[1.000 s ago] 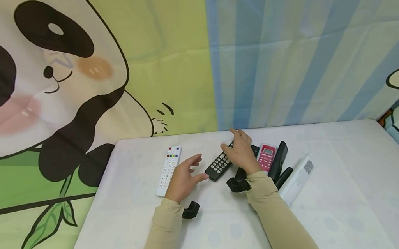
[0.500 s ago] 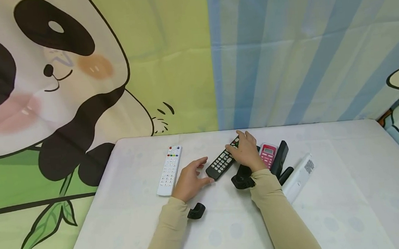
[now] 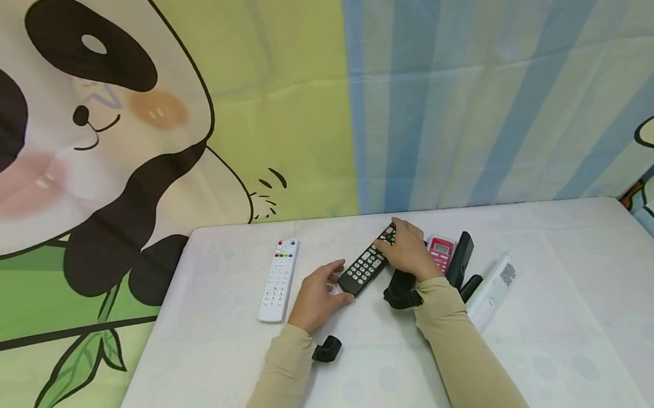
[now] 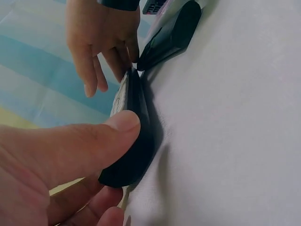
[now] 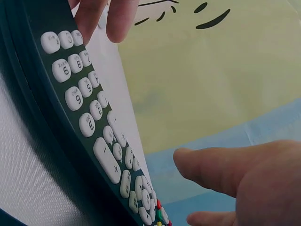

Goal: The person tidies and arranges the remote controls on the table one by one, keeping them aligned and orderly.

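A black remote control (image 3: 361, 270) with pale buttons lies slanted on the white table between both hands. At its near end, my left hand (image 3: 315, 298) pinches it: the left wrist view has the thumb on one side and curled fingers on the other. By the remote's far end is my right hand (image 3: 407, 249), its fingertips close to that end. In the right wrist view the right thumb (image 5: 211, 169) is stretched out, apart from the buttons. Whether the right fingers touch the remote is hard to tell.
A white remote control (image 3: 278, 281) lies to the left. Right of the right hand sit a pink calculator (image 3: 441, 251), a black oblong thing (image 3: 460, 259), a smaller black thing (image 3: 471, 287) and a long white thing (image 3: 491, 290) with a code label. A patterned curtain (image 3: 468, 90) hangs behind the table.
My left hand has moved right and taken the black remote's near end. My right hand has slid right along it, uncovering more of the far end.
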The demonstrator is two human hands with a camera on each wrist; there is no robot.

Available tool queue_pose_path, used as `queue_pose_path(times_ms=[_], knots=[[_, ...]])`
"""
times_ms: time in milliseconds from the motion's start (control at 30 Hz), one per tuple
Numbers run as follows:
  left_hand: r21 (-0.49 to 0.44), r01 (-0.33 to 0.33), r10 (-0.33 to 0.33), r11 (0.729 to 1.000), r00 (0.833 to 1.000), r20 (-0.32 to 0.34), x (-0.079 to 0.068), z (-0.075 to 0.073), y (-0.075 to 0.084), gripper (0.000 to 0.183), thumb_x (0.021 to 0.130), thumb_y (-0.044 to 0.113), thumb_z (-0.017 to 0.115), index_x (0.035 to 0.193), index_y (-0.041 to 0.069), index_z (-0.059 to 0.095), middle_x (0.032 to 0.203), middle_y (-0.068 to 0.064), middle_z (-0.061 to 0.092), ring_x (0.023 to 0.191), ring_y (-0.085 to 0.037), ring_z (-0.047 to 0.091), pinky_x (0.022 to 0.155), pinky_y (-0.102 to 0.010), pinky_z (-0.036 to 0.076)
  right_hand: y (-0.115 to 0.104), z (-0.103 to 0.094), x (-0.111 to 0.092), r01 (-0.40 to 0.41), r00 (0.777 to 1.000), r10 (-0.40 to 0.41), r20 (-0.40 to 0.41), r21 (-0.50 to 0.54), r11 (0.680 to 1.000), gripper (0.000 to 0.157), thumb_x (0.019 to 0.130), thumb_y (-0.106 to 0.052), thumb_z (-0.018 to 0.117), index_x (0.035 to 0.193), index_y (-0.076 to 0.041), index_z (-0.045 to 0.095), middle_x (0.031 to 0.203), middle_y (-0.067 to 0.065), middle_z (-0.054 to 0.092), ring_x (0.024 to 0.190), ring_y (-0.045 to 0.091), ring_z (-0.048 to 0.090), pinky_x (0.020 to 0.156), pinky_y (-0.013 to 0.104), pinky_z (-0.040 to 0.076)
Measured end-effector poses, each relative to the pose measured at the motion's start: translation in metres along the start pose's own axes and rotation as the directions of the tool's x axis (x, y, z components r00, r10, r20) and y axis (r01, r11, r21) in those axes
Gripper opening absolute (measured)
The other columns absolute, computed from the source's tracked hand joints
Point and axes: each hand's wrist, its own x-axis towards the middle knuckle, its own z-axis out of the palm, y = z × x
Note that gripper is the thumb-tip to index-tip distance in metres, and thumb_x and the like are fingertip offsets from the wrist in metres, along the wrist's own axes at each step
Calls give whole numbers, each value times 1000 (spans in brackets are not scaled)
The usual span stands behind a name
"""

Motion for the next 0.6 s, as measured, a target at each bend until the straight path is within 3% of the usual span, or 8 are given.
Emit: queue_pose_path(times_ms=[233, 600], knots=[[6, 7, -6, 1000, 1000, -20, 0, 5, 0, 70, 76, 8, 87, 139, 9, 59, 116, -7, 68, 96, -18, 61, 84, -34, 51, 1, 1, 0, -4, 1000, 3, -16, -44, 999, 75, 101, -34, 56, 156, 4, 22, 157, 34, 22, 145, 51, 16, 109, 60, 31], [77, 54, -50, 996, 998, -45, -1, 5, 0, 58, 76, 17, 89, 128, 5, 67, 99, -3, 69, 84, -14, 59, 77, -32, 50, 2, 1, 1, -21, 999, 20, -26, -48, 999, 75, 101, -34, 57, 156, 3, 23, 154, 35, 26, 141, 51, 22, 106, 60, 34]])
